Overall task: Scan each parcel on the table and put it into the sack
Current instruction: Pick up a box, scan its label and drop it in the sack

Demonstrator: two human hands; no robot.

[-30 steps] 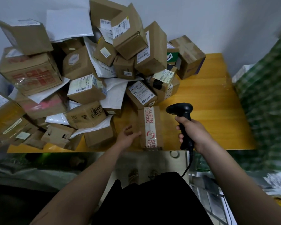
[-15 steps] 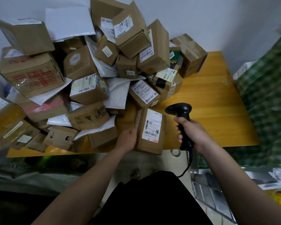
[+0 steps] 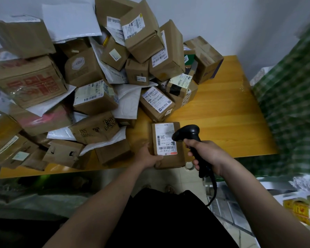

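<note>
A small brown cardboard parcel [image 3: 170, 158] with a white shipping label facing up lies at the front edge of the yellow wooden table [image 3: 227, 111]. My left hand [image 3: 147, 156] grips its near left corner. My right hand [image 3: 204, 154] grips the handle of a black barcode scanner [image 3: 188, 133], whose head points at the label from the right. A green-and-white checked sack [image 3: 290, 108] hangs at the right of the table, blurred.
A tall heap of brown boxes [image 3: 100, 68] and white mailer bags [image 3: 127, 102] covers the table's left and back, against the wall. The scanner's cable [image 3: 213, 190] hangs below my right hand. Floor tiles and packaged goods [image 3: 297, 210] lie at lower right.
My left hand turned the parcel from its taped side to label side up and pulled it to the table's front edge. The scanner has swung left toward the label.
</note>
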